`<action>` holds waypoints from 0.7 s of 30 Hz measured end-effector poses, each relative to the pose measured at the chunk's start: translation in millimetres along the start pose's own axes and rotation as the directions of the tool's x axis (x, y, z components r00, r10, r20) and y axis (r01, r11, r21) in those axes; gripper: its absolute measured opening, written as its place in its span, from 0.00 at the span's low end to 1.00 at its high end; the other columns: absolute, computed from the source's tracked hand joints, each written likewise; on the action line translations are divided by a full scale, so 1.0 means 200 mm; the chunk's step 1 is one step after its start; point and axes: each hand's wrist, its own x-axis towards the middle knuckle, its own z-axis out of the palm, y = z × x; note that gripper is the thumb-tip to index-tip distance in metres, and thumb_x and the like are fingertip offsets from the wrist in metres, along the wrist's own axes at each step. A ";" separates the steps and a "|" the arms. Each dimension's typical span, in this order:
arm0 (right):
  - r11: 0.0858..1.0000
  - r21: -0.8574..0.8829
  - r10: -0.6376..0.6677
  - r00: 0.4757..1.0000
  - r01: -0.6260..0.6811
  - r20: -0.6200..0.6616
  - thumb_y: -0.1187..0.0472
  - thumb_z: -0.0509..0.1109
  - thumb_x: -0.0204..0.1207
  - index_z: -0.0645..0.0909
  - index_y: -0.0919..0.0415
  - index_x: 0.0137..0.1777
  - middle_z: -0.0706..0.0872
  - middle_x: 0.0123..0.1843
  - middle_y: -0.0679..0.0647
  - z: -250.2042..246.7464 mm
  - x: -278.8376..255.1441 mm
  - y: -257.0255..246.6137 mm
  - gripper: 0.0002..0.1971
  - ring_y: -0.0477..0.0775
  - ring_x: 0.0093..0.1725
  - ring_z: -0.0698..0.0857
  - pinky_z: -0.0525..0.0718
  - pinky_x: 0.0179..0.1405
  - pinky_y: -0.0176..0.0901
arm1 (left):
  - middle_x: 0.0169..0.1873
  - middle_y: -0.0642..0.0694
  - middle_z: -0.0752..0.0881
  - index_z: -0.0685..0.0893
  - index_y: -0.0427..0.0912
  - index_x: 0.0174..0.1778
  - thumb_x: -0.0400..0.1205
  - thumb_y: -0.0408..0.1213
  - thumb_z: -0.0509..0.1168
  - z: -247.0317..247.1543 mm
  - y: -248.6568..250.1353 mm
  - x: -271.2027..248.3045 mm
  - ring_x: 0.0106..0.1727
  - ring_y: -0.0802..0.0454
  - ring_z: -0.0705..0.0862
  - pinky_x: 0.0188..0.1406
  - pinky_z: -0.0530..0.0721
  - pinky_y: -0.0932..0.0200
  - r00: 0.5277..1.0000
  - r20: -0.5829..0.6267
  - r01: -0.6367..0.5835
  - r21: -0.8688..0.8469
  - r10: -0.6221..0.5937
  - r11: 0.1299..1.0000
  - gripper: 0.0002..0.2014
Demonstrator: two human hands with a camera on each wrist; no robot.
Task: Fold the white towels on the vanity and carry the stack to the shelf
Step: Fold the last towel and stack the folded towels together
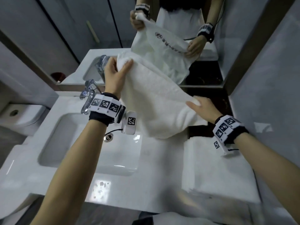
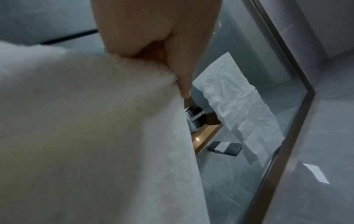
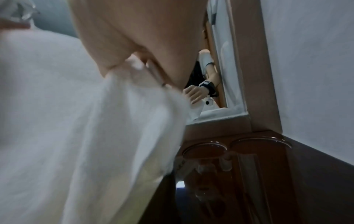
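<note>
Hanging in the air between two hands, a white towel [image 1: 151,98] is held up over the vanity [image 1: 113,184], in front of the mirror [image 1: 73,38]. One top corner is pinched by the left hand [image 1: 113,73], with the thumb on the near side and the other fingers curled behind the cloth. In the left wrist view the thumb [image 2: 182,68] is seen pressed tight against the fluffy edge, so the fingers are closed narrow on the towel. The other top corner is gripped by the right hand [image 1: 204,108], lower down and nearer to the body, with a small bunch of cloth poking out above the knuckles. In the right wrist view the cloth is seen squeezed between the thumb and the fingers, but that picture is blurred. The towel slopes down from the left hand to the right hand, and the rest of it hangs below them, above the right side of the sink [image 1: 53,143]. A folded towel [image 1: 215,168] lies flat on the vanity under the right wrist, just beside the sink. A shiny tap [image 1: 88,96] stands near the left wrist. Both hands and the towel are shown again in the mirror.
</note>
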 end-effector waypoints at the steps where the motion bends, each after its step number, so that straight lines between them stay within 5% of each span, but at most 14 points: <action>1: 0.999 0.034 -0.016 0.999 0.017 -0.041 0.54 0.70 0.76 0.71 0.58 0.32 0.74 0.31 0.52 -0.03 0.01 -0.01 0.16 0.49 0.34 0.73 0.69 0.36 0.44 | 0.40 0.46 0.81 0.76 0.49 0.38 0.74 0.44 0.73 -0.02 -0.02 0.01 0.42 0.51 0.79 0.44 0.80 0.55 1.000 0.006 -0.001 -0.005 0.001 1.000 0.11; 3: 0.996 0.080 -0.021 0.999 0.025 -0.042 0.56 0.72 0.75 0.70 0.55 0.33 0.74 0.31 0.50 -0.05 0.03 -0.01 0.14 0.47 0.33 0.73 0.70 0.36 0.41 | 0.41 0.46 0.81 0.77 0.48 0.40 0.75 0.43 0.72 -0.05 -0.08 0.02 0.43 0.52 0.79 0.45 0.79 0.57 0.999 0.036 -0.005 0.036 0.003 0.999 0.09; 7: 1.000 -0.004 0.009 0.987 -0.009 0.159 0.61 0.75 0.71 0.77 0.64 0.42 0.82 0.38 0.56 0.00 0.03 0.07 0.10 0.51 0.41 0.79 0.75 0.44 0.44 | 0.42 0.43 0.83 0.81 0.40 0.46 0.77 0.39 0.71 -0.12 -0.25 0.00 0.43 0.54 0.80 0.45 0.79 0.61 0.991 0.114 0.045 0.193 -0.068 0.980 0.08; 11: 0.997 -0.070 0.033 0.943 -0.010 0.331 0.63 0.75 0.73 0.84 0.62 0.47 0.88 0.47 0.57 0.08 0.01 0.15 0.06 0.53 0.51 0.84 0.78 0.54 0.44 | 0.35 0.47 0.81 0.80 0.40 0.40 0.77 0.38 0.71 -0.23 -0.43 -0.01 0.38 0.57 0.76 0.42 0.74 0.67 0.976 0.142 0.111 0.336 -0.167 0.935 0.07; 14: 0.981 -0.193 0.112 0.892 -0.028 0.438 0.58 0.70 0.77 0.84 0.68 0.46 0.87 0.45 0.62 0.13 0.04 0.16 0.11 0.52 0.45 0.81 0.75 0.48 0.44 | 0.38 0.42 0.81 0.80 0.37 0.43 0.78 0.38 0.71 -0.30 -0.49 -0.01 0.43 0.52 0.76 0.45 0.73 0.57 0.967 0.156 0.139 0.347 -0.203 0.927 0.09; 19: 0.965 -0.247 0.217 0.797 -0.088 0.564 0.50 0.70 0.77 0.81 0.78 0.48 0.74 0.35 0.65 0.16 0.07 0.11 0.25 0.51 0.37 0.74 0.71 0.39 0.42 | 0.37 0.41 0.79 0.79 0.37 0.42 0.77 0.38 0.71 -0.39 -0.53 0.05 0.42 0.51 0.76 0.42 0.74 0.54 0.954 0.185 0.164 0.333 -0.235 0.929 0.10; 21: 0.958 -0.268 0.245 0.765 -0.098 0.596 0.47 0.72 0.73 0.82 0.76 0.45 0.76 0.32 0.58 0.18 0.07 0.11 0.26 0.49 0.34 0.75 0.70 0.32 0.37 | 0.38 0.40 0.77 0.78 0.30 0.43 0.75 0.40 0.72 -0.42 -0.55 0.07 0.42 0.50 0.73 0.43 0.70 0.52 0.956 0.177 0.166 0.328 -0.233 0.930 0.15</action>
